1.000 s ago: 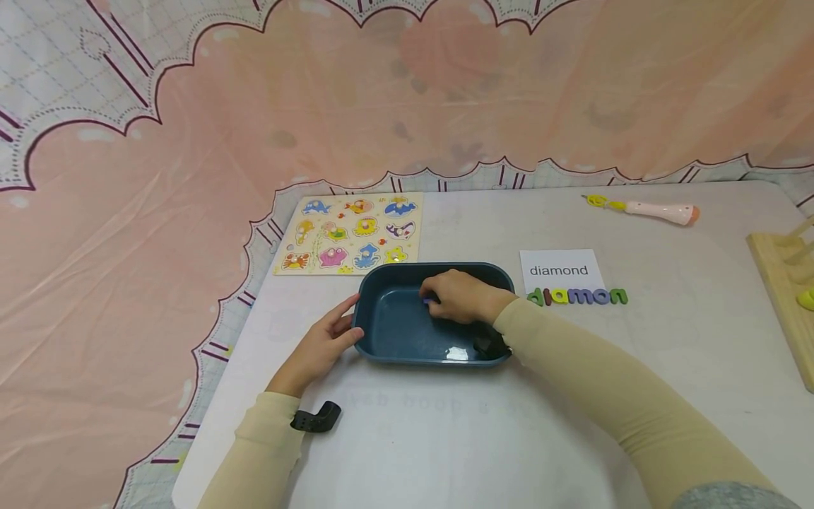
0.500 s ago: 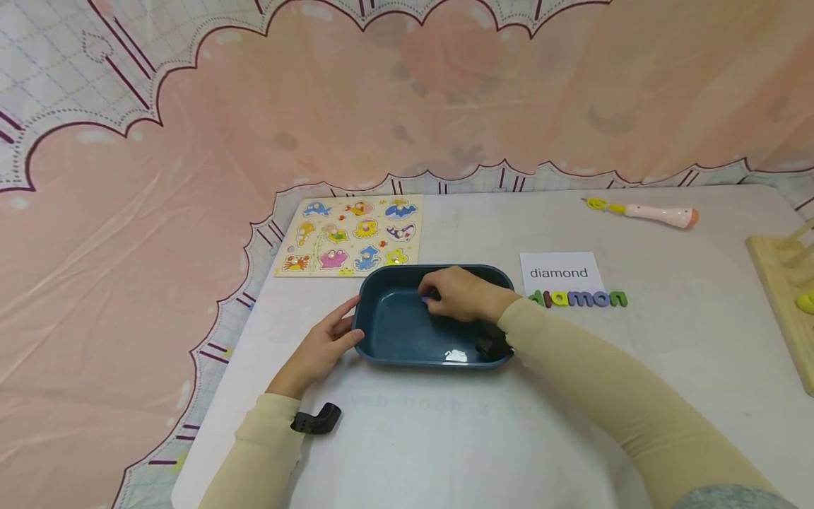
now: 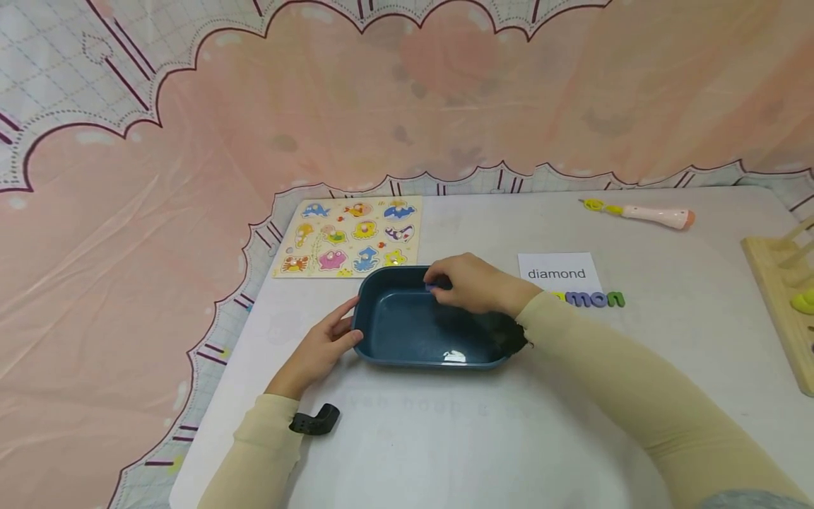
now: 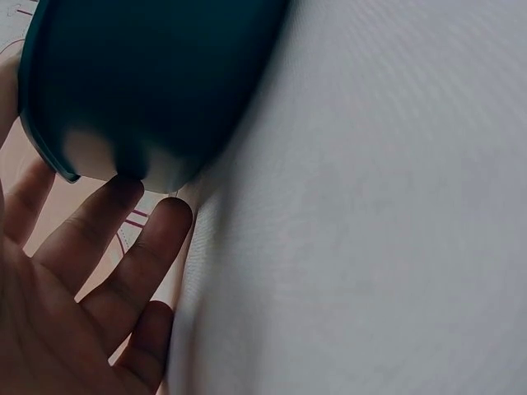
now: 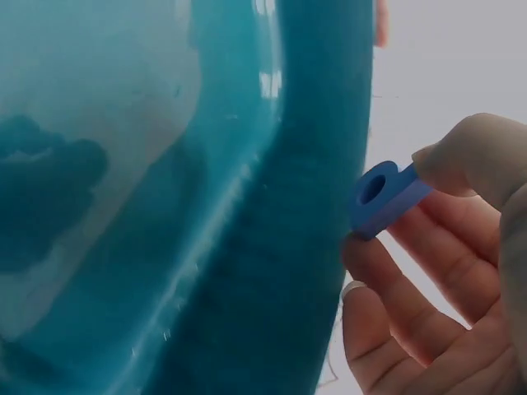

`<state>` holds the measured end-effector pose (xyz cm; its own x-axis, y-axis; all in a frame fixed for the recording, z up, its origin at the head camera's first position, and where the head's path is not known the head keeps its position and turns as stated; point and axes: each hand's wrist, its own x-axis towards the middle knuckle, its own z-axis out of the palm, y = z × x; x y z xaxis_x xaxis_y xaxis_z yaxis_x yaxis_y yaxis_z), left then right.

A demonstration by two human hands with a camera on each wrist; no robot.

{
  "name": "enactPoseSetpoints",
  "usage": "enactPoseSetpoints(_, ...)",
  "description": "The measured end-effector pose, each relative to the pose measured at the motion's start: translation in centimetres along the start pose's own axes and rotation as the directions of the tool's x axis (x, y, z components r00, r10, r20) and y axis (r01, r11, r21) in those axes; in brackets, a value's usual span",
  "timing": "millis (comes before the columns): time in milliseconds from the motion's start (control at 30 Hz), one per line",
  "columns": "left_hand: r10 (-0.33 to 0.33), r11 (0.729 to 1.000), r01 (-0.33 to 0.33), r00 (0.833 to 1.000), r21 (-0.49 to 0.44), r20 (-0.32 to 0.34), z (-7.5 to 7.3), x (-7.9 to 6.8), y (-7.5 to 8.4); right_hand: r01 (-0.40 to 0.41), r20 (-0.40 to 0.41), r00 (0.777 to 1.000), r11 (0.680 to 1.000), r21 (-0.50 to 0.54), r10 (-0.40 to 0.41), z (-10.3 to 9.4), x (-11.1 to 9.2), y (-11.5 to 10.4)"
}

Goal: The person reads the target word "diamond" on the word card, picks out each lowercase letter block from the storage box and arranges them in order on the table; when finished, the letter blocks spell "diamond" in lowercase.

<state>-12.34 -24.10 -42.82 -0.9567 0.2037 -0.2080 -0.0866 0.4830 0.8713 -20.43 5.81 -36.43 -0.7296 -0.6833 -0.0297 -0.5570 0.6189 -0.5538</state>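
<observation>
In the head view, my left hand (image 3: 323, 346) holds the left end of a dark blue-green tray (image 3: 394, 353), thumb over the rim and fingers along the outer wall. The left wrist view shows fingertips against the tray wall (image 4: 148, 82). Over the tray's far right part, my right hand (image 3: 477, 283) pinches a small purple-blue letter piece (image 5: 391, 197) with a round hole and a stem. It appears close to the tray rim in the right wrist view. Right of the tray lie colored letters (image 3: 598, 300), partly covered by my right sleeve, below a white card (image 3: 559, 267) reading "diamond".
A wooden sea-animal puzzle (image 3: 350, 237) lies behind the tray's left side. At the back right is a pink-handled tool (image 3: 655, 215) with a yellow end. A wooden stand (image 3: 772, 297) with pegs sits at the right edge. Patterned pink fabric (image 3: 407, 106) hangs behind the white table (image 3: 413, 452).
My right hand has lifted slightly and moved to the right with the letter piece. Its sleeve now covers the first letters in the row. My left hand stays at the tray.
</observation>
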Motion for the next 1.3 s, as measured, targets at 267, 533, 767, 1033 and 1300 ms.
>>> enactPoseSetpoints(267, 0.001, 1.0, -0.001, 1.0, 0.001, 0.008, -0.2, 0.1, -0.2, 0.015, -0.081, 0.997, 1.0, 0.0, -0.015, -1.4, -2.0, 0.6)
enactPoseSetpoints(533, 0.002, 1.0, -0.002, 1.0, 0.004, 0.009, -0.2, 0.2, -0.3, -0.014, -0.132, 0.991, 1.0, 0.001, 0.014, -3.1, -4.2, 1.6)
enactPoseSetpoints(767, 0.006, 1.0, -0.007, 1.0, 0.007, 0.013, -0.2, 0.2, -0.2, -0.063, -0.153, 0.986, 0.998, 0.005, 0.063, -4.4, -5.8, 2.5)
enactPoseSetpoints(1033, 0.006, 1.0, -0.006, 1.0, 0.01, 0.014, -0.2, 0.1, -0.2, -0.137, -0.155, 0.979, 0.991, -0.008, 0.134, -5.1, -7.4, 3.2)
enactPoseSetpoints(1300, 0.001, 1.0, -0.001, 1.0, -0.002, 0.018, -0.2, 0.0, -0.2, -0.18, -0.185, 0.967, 0.984, -0.015, 0.174, -5.7, -9.1, 4.1)
